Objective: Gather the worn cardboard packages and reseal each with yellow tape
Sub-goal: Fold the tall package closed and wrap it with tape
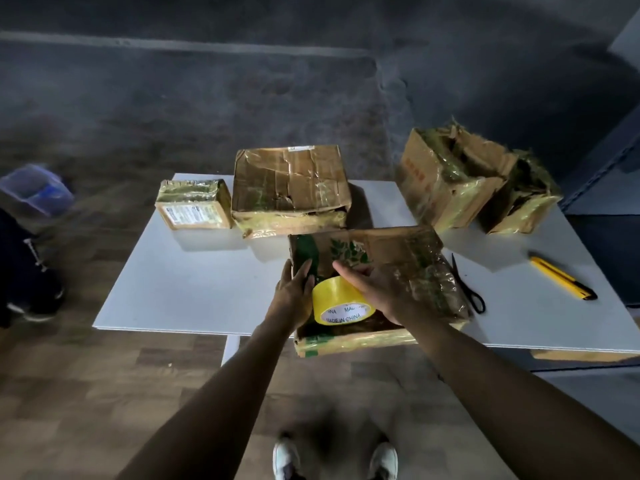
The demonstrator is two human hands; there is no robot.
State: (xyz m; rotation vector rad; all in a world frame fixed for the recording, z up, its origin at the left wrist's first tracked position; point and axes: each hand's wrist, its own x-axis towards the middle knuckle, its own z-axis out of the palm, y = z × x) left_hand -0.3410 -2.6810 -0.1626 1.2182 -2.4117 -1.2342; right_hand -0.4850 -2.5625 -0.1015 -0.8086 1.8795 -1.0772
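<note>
Cardboard package (391, 251) over near edge of table (194, 278)

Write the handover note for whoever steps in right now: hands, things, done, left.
Left hand: open, flat on the leaf-print box at the table's near edge.
Right hand: over the yellow tape roll on that box; grip unclear.
Behind: small labelled box and dented box. Far right: torn-open box and second torn box. Scissors and yellow knife lie right of the leaf-print box.
Done: five packages on the table.
Left: no strip seen pulled; tape this box, then the rest.
</note>
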